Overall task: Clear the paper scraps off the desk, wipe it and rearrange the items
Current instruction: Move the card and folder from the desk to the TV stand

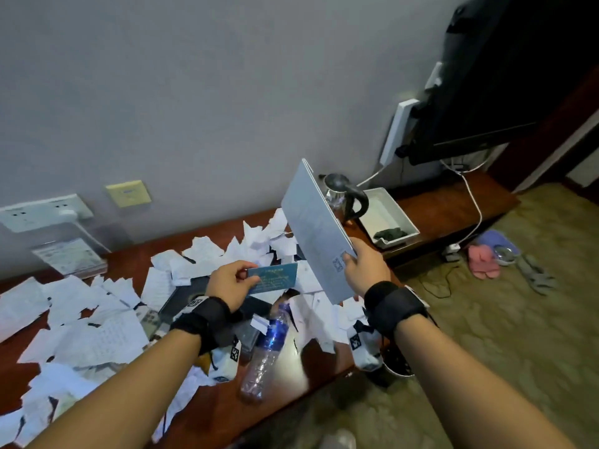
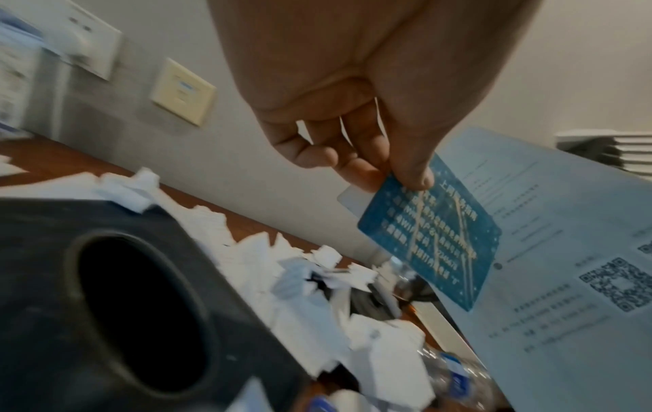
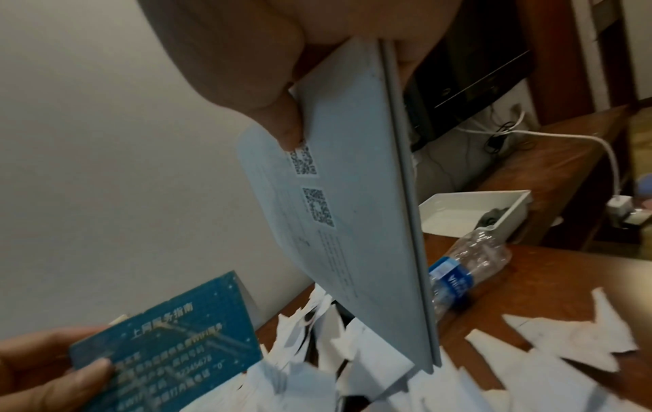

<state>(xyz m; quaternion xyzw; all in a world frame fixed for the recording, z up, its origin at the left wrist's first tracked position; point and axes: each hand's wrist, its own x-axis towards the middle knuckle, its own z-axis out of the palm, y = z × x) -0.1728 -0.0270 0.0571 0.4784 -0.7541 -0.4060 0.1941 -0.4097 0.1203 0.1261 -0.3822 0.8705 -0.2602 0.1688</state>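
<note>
Desk [image 1: 223, 413]: reddish wood, running left to right along the wall. It is littered throughout, so the task is judged to be at an early stage.
Paper scraps [image 1: 97, 338]: torn white pieces over most of the top, thickest at left and centre, lying below both hands.
Grey board [image 1: 316, 228]: rigid printed panel with QR codes, held off the desk at right. Its long axis rises from the gripped near corner up and away toward the wall.
Water bottle [image 1: 269, 345]: on its side between the forearms, long axis near to far.
Blue card [image 1: 275, 277]: lifted above the centre heap. Its long axis runs rightward from the pinch, and its free end is just beside the board.
Right hand [image 1: 366, 270]: clamps the board's near corner, thumb on the printed face.
Left hand [image 1: 230, 281]: pinches the card's left end between thumb and fingers.
Next move (judgement): both items need a resting place away from the scraps. The white tray [image 1: 389, 218] lies far right, nearer the right hand.
</note>
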